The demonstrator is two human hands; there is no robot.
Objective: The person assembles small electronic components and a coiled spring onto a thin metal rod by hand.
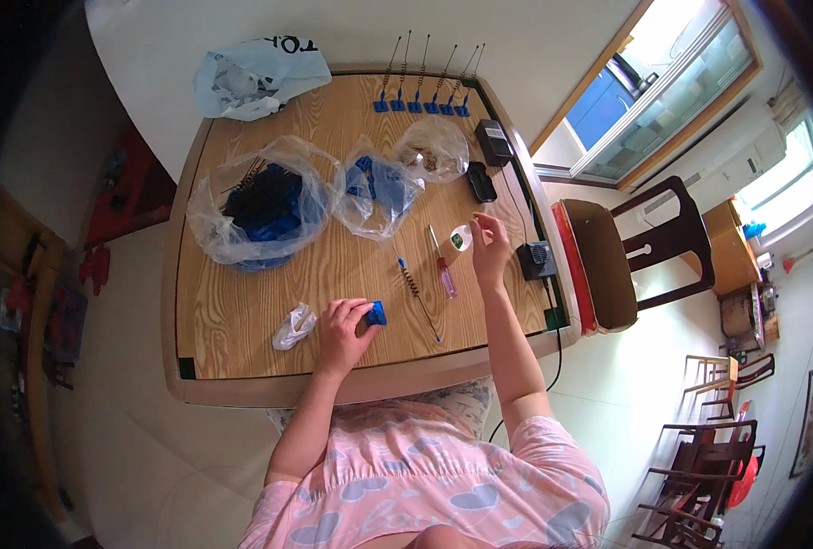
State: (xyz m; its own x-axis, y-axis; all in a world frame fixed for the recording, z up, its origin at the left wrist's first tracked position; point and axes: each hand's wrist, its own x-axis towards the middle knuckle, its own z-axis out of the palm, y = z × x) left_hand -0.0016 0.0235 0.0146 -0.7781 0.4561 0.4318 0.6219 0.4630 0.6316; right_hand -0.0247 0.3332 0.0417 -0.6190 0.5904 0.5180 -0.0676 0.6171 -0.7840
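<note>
My left hand [341, 337] is near the table's front edge, with fingers and thumb closed on a small blue square base [376, 314]. To the right, my right hand [492, 254] hovers beside a small white round roll [461, 239] with a green centre. Its fingers are bent but apart, and nothing shows in them. Between the hands lies a black spring antenna [410, 277] with a blue end. Beside it rests a screwdriver [446, 277] with a clear pinkish handle. A crumpled white wad [294, 327] sits left of my left hand.
Clear bags hold black springs with blue parts [265, 206], blue pieces [370, 188] and small brownish pieces [431, 151]. Several spring antennas [422, 102] stand in blue bases at the back. Along the right edge are black boxes [493, 144] and a corded black device [536, 261].
</note>
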